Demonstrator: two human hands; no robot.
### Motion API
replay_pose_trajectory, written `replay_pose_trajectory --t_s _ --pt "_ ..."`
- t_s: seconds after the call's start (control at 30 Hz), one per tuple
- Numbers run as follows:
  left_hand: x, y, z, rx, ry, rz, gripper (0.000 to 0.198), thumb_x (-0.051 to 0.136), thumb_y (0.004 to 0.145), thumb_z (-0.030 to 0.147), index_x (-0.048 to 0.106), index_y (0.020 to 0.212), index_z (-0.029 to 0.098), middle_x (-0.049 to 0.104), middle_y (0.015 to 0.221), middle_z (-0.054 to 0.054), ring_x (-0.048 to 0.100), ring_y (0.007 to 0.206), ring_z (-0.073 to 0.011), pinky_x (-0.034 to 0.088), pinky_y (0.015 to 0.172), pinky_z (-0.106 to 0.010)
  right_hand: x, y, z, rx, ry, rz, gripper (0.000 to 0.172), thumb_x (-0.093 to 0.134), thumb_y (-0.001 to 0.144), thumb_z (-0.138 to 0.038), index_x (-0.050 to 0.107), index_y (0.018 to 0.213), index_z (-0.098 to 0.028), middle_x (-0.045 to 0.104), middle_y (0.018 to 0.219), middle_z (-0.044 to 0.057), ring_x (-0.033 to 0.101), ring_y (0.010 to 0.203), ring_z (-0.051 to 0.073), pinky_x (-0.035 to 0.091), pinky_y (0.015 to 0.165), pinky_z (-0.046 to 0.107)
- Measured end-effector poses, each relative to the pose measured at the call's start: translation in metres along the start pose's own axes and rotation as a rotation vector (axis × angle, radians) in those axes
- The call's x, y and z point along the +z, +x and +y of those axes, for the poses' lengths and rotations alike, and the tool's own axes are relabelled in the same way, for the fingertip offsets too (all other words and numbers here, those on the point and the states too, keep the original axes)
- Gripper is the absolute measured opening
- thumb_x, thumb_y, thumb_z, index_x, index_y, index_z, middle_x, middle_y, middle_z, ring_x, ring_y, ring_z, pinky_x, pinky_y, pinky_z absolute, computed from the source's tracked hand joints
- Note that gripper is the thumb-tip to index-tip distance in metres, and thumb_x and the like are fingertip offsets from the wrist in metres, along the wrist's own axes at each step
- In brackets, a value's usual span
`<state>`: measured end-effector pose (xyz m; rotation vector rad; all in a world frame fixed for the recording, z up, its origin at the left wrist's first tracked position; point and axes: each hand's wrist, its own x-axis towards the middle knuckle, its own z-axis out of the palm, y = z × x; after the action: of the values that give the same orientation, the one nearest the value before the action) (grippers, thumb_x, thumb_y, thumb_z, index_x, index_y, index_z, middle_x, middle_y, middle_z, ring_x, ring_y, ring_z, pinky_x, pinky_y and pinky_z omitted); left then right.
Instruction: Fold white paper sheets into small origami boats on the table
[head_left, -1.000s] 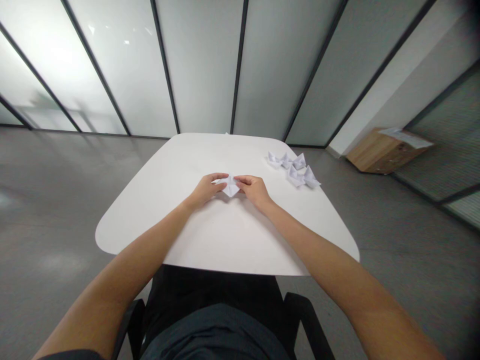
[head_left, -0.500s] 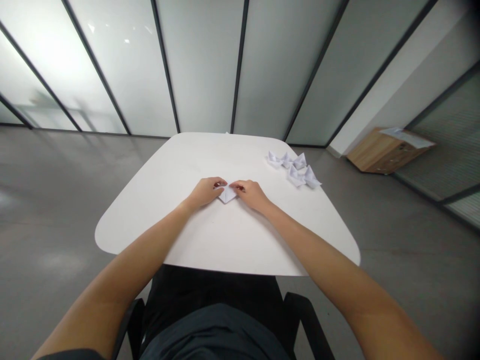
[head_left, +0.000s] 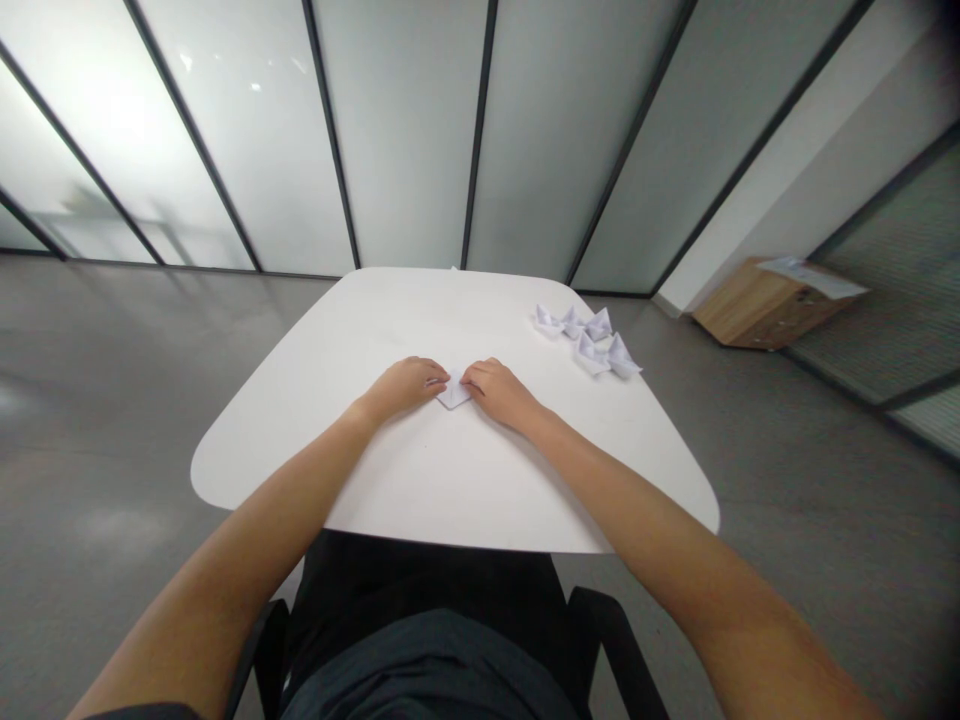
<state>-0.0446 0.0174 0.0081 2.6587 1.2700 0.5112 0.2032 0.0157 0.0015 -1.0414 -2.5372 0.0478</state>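
Left hand: from where I'm sitting at the controls, my left hand [head_left: 403, 388] lies palm down on the table, fingers closed up and gently curled, with the left fingertips [head_left: 438, 379] right at the edge of the paper.

Right hand: my right hand [head_left: 501, 392] mirrors it, palm down and curled, with the right fingertips [head_left: 469, 375] at the opposite edge.

Hold: the paper is touched from both sides, but at this resolution I can't really tell if it's pinched or just pressed down.

Paper: a small folded piece of white paper [head_left: 454, 394] sits between the hands, its lower point sticking out toward me. The upper part is hidden by the fingers.

Handling: it should be very light and a bit springy, and it'll crease or slide easily. I'd take it by the exposed edges with a light pinch, not by squashing the middle.

Beyond the right hand: five or so white paper boats [head_left: 589, 335] sit in two loose rows, well apart from the hands.

Surface: a smooth white rounded table [head_left: 427, 475] runs under both hands, likely a bit slick for thin paper.

Room: frosted glass panels [head_left: 405, 130] stand ahead of the hands, over a grey floor [head_left: 97, 450]. Off past the right hand, a tan carton [head_left: 761, 318] sits on the floor — a sheet of paper [head_left: 810, 277] lies on top.
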Motion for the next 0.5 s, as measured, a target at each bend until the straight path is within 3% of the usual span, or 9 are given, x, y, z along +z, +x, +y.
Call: replay_pose_trajectory --t_s 0.13,0.3,0.5 --pt "-0.007 -0.004 -0.001 0.002 -0.022 -0.058 0.038 0.062 0.099 0.044 0.077 0.127 0.022 0.075 0.135 -0.006 0.068 0.126 -0.0264 0.046 0.114 -0.036 -0.003 -0.003 0.004 -0.049 0.039 -0.024 0.019 0.06 0.103 -0.019 0.077 0.112 -0.016 0.078 0.115 0.011 0.068 0.11 0.025 0.049 0.105 0.041" --pt "-0.012 -0.006 -0.004 -0.029 -0.073 -0.121 0.061 0.082 0.081 0.059 0.075 0.129 0.023 0.073 0.138 -0.007 0.066 0.128 -0.03 0.047 0.111 -0.037 -0.006 -0.007 0.016 -0.097 0.117 -0.074 0.033 0.076 0.096 -0.039 0.077 0.121 -0.017 0.076 0.13 0.012 0.068 0.122 0.03 0.048 0.11 0.044" --pt "-0.012 -0.006 -0.007 -0.135 -0.209 -0.096 0.052 0.085 0.079 0.055 0.079 0.119 0.023 0.081 0.115 -0.006 0.075 0.1 -0.0226 0.053 0.09 -0.03 -0.009 -0.005 0.016 -0.084 0.149 -0.089 0.031 0.073 0.098 -0.041 0.08 0.119 -0.019 0.078 0.127 0.011 0.07 0.119 0.03 0.049 0.109 0.043"
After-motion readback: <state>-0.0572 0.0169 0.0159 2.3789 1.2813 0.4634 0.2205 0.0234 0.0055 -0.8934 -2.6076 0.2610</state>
